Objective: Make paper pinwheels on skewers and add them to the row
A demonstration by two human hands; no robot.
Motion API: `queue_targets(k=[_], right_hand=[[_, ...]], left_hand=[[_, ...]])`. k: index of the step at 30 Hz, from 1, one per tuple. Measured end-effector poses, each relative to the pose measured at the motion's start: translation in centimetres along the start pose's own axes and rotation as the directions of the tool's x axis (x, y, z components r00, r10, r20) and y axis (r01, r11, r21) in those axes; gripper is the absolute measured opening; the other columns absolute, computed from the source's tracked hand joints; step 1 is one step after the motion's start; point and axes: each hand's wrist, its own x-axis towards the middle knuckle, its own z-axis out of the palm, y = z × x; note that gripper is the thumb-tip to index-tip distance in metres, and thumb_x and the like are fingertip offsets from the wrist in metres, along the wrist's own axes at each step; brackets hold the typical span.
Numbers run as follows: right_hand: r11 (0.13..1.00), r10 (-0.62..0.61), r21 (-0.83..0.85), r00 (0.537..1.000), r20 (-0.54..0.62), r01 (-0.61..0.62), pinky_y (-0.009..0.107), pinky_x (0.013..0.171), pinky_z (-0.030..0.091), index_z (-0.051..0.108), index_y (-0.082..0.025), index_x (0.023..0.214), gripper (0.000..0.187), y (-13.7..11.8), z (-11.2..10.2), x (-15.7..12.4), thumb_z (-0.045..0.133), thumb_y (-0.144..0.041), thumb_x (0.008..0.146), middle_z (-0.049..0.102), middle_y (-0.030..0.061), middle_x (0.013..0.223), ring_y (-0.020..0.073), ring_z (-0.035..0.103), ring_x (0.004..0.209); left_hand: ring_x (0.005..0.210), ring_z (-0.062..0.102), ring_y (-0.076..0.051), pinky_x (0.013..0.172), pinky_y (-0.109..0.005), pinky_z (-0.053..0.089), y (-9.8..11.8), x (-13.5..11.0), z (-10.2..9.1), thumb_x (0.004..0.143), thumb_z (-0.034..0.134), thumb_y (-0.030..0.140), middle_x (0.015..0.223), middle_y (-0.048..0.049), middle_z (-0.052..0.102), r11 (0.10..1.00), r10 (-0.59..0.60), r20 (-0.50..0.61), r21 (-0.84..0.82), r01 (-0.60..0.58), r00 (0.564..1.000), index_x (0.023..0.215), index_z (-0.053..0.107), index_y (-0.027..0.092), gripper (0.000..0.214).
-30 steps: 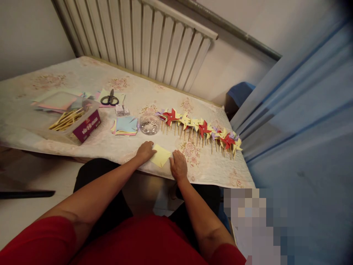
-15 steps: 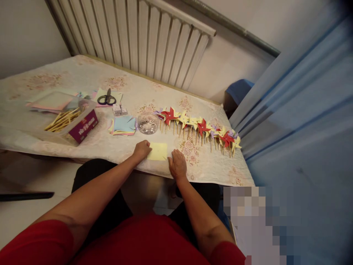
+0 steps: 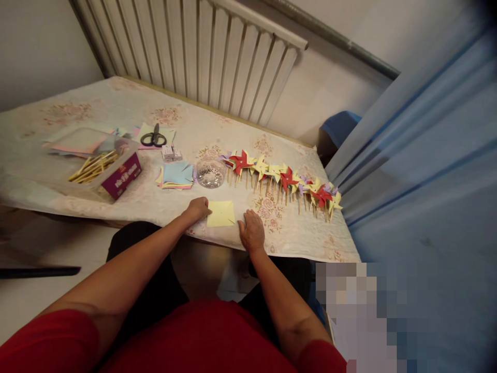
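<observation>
A square of yellow paper, with slits running in from its corners, lies flat near the front edge of the table. My left hand pinches its left edge between thumb and fingers. Just to the right of the paper, my right hand rests on the tablecloth, fingers loosely spread and nothing seen in them. Beyond the paper stands a clear round tub of small metallic pieces. A stack of coloured paper squares, blue on top, lies left of the tub.
A row of paper pinwheels on sticks stretches along the right. At left sits a plastic box of wooden sticks. Black scissors lie on paper behind small white boxes. A radiator and blue curtain border the table.
The slits in the yellow paper show more clearly, and the paper sits slightly turned. My left hand stays at its left edge, my right hand beside it. The view has shifted slightly.
</observation>
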Motion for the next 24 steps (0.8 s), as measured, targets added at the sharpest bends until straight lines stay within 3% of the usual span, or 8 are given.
queue_targets(k=[11,14,16,17,19,22,24], right_hand=[[1.0,-0.02,-0.014,0.999,-0.027,0.02,0.049,0.115,0.038,0.064,-0.012,0.122,0.032,-0.1,-0.1,0.0,0.05,-0.028,0.099,0.063,0.0179,0.135,0.0282,0.051,0.135],[1.0,-0.016,-0.013,1.0,-0.015,0.016,0.048,0.116,0.037,0.063,-0.01,0.122,0.033,-0.1,-0.1,-0.1,0.05,-0.028,0.099,0.063,0.0187,0.136,0.0286,0.05,0.136],[1.0,-0.014,-0.015,1.0,-0.008,0.013,0.048,0.116,0.037,0.063,-0.01,0.122,0.033,-0.1,-0.1,-0.1,0.05,-0.028,0.099,0.063,0.0188,0.136,0.0287,0.05,0.136],[1.0,-0.012,-0.017,1.0,-0.008,0.012,0.048,0.116,0.036,0.064,-0.01,0.122,0.033,-0.1,-0.1,-0.1,0.05,-0.028,0.099,0.063,0.0189,0.136,0.0287,0.05,0.136],[1.0,-0.013,-0.019,1.0,-0.013,0.012,0.048,0.116,0.037,0.064,-0.009,0.122,0.033,-0.1,-0.1,-0.1,0.05,-0.028,0.099,0.063,0.019,0.136,0.0287,0.051,0.136],[1.0,-0.017,-0.02,1.0,-0.023,0.017,0.048,0.116,0.037,0.064,-0.009,0.122,0.032,-0.1,0.0,-0.1,0.05,-0.028,0.099,0.063,0.0191,0.135,0.0288,0.051,0.135],[1.0,-0.021,-0.023,0.999,-0.029,0.021,0.048,0.116,0.037,0.065,-0.009,0.121,0.033,-0.1,0.1,-0.2,0.051,-0.028,0.099,0.064,0.0192,0.134,0.0291,0.052,0.134]], left_hand=[[0.081,0.066,-0.02,0.067,-0.025,0.044,-0.1,0.2,-0.6,0.065,0.072,0.018,0.077,-0.0003,0.069,0.992,0.118,0.038,0.049,-0.12,0.992,0.08,0.062,0.021,0.018],[0.086,0.066,-0.021,0.074,-0.027,0.048,-0.4,-0.2,-0.5,0.072,0.068,0.018,0.088,-0.0032,0.072,0.989,0.143,0.03,0.039,-0.144,0.989,0.098,0.064,0.02,0.027],[0.098,0.066,-0.024,0.084,-0.033,0.05,-0.8,-0.7,-0.3,0.08,0.061,0.019,0.104,-0.0093,0.071,0.987,0.157,-0.074,0.055,-0.153,0.985,0.114,0.061,0.017,0.034],[0.105,0.064,-0.027,0.09,-0.036,0.05,-1.0,-1.1,-0.1,0.084,0.055,0.019,0.112,-0.0134,0.07,0.983,0.175,-0.173,0.079,-0.163,0.969,0.119,0.059,0.015,0.035],[0.121,0.057,-0.031,0.102,-0.043,0.046,-1.3,-2.0,0.6,0.089,0.045,0.018,0.123,-0.0193,0.065,0.959,0.278,-0.343,0.153,-0.238,0.897,0.123,0.058,0.012,0.037],[0.136,0.048,-0.027,0.115,-0.044,0.038,-1.0,-3.2,2.2,0.095,0.037,0.02,0.14,-0.0158,0.058,0.831,0.556,-0.302,0.215,-0.513,0.774,0.134,0.053,0.014,0.043],[0.145,0.037,-0.027,0.119,-0.044,0.034,-0.5,-3.8,3.5,0.098,0.034,0.025,0.149,-0.0151,0.051,0.755,0.655,-0.252,0.228,-0.614,0.712,0.139,0.05,0.012,0.045]])
